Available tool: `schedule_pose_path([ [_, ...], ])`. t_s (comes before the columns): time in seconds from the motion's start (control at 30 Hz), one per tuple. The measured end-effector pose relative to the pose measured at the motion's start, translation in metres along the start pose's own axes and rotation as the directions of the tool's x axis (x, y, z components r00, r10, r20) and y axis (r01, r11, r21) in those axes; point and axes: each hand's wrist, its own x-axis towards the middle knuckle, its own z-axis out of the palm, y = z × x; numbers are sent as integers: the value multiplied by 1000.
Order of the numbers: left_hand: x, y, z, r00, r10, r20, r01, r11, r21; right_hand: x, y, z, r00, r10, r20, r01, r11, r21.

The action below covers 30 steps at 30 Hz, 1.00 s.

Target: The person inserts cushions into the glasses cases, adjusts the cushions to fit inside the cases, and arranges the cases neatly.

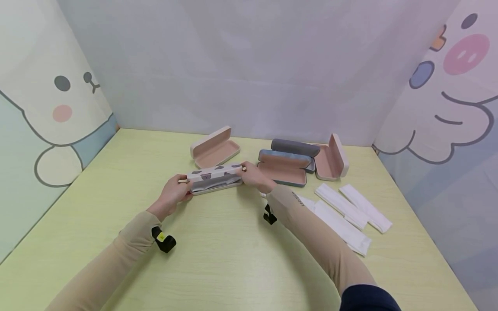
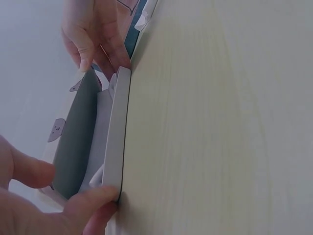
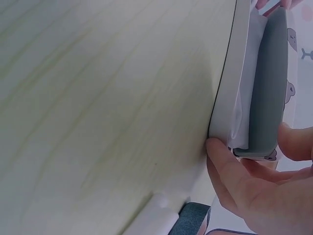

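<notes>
A white glasses case [image 1: 206, 176] with a grey bear print lies on the table, its lid partly raised. Its grey-green lining [image 2: 78, 132] shows under the lid. Inside lies a folded white cloth [image 3: 244, 98], its edge showing between lid and base. My left hand [image 1: 173, 193] grips the left end of the case, thumb by the lid and fingers at the base. At the other end my right hand [image 1: 254, 176] holds it likewise, with the thumb at the lid's edge and fingertips [image 3: 217, 149] against the base corner.
Behind stands an open pink-lined case [image 1: 215, 153]. To the right are an open blue case [image 1: 284, 172], a dark grey case [image 1: 295, 147] and another open pink-lined case [image 1: 328, 162]. Several folded white cloths [image 1: 342, 205] lie on the table's right side, partly under my right forearm.
</notes>
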Motion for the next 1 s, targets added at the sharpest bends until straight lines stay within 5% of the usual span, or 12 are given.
schedule_pose_path([
  [1.0, 1, -6, 2, 999, 26, -31, -26, 1000, 18, -2, 6, 6, 999, -1, -48, 0, 1000, -7],
])
